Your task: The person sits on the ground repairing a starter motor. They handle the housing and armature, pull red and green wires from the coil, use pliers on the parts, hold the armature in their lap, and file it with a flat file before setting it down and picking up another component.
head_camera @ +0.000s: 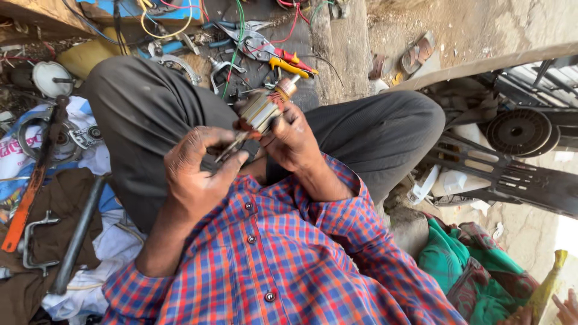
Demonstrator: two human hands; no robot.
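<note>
I sit cross-legged in a plaid shirt and grey trousers. My right hand point(296, 139) grips a motor armature point(262, 110) with copper windings and a metal core, held tilted over my lap. My left hand point(198, 174) pinches a thin metal tool point(232, 147) whose tip rests against the lower end of the armature. Both hands are close together above my knees.
Pliers with red and yellow handles point(290, 62), snips and loose wires lie on the ground ahead. An orange-handled tool point(27, 198) and a metal rod point(78, 235) lie left. Black fan parts point(518, 129) stand right, a green cloth point(457, 256) below. Another person's hand point(566, 307) shows at the bottom right.
</note>
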